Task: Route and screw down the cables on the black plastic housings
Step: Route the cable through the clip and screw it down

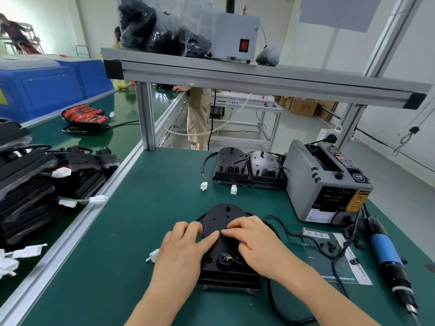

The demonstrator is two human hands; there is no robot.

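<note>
At 6 o'clock on the green bench mat (146,208) a black housing (226,245) is lying flat, long axis running 12 to 6, rounded end away from the person. Both hands are pressing on it: left hand (186,248) covering its 9 o'clock edge, right hand (254,238) over the middle and 3 o'clock side, fingers spread and flat, index tips almost meeting mid-housing, clamped on nothing visible. Coloured wires (227,258) are showing in the round port near the housing's 6 o'clock end; its black cable (282,228) is looping out toward 3 o'clock. Electric screwdriver (386,252) is lying at 3 o'clock, right hand nearer, cable loop between them. Loose small black parts (329,245) are sitting on a sheet at 3. 2 more housings (249,170) are waiting at 12, tape dispenser (327,182) at 1 to 2. White connector (153,254) is just beside the left hand at 9. Likely step: seating the cable before screwing.
</note>
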